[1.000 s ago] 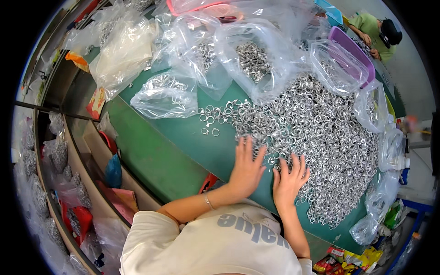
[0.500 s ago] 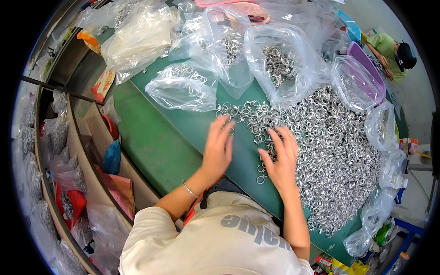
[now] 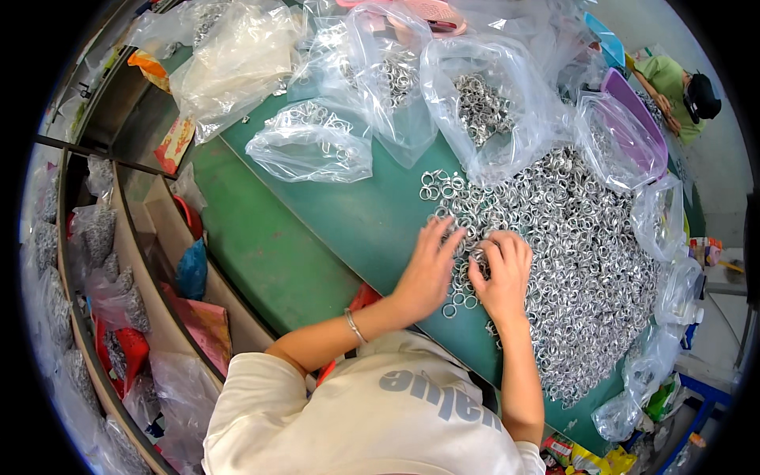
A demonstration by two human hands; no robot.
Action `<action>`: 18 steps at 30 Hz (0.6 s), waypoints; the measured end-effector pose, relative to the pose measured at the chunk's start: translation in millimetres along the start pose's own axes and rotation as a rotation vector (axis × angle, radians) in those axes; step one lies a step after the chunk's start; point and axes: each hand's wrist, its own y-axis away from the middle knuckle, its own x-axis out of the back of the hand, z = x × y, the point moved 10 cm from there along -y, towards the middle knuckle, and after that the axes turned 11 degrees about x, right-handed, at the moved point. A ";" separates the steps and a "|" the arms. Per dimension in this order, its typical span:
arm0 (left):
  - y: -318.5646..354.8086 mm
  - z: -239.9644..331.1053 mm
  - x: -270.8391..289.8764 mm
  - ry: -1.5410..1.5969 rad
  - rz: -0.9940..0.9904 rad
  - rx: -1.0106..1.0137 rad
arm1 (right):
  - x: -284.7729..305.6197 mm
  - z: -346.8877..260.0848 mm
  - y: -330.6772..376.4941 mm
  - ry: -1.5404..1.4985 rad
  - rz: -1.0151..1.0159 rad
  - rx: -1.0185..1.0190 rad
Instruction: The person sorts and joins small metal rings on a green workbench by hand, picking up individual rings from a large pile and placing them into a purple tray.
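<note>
A broad heap of silvery metal rings [image 3: 590,277] covers the right part of the green table [image 3: 340,214]. My left hand [image 3: 430,269] is at the heap's left edge, fingers stretched over the loose rings and holding nothing that I can see. Close beside it, my right hand [image 3: 504,277] rests on the heap with fingers and thumb curled around a few rings. Its palm side is hidden. A few stray rings lie just below my hands, near the table's front edge.
Clear plastic bags with rings stand behind the heap, among them a small bag [image 3: 313,146] and a large open bag [image 3: 491,111]. A purple basket [image 3: 633,119] stands far right, near a person in green [image 3: 669,87]. Shelves with bagged parts [image 3: 99,229] line the left.
My left hand has moved right, and the scattered rings at the heap's left end are now drawn in closer. My right hand has shifted slightly right, its fingers now more curled.
</note>
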 end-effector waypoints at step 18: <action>-27.4 17.3 37.8 0.097 0.239 -0.081 | 10.2 -15.3 0.4 -0.081 -0.112 -0.065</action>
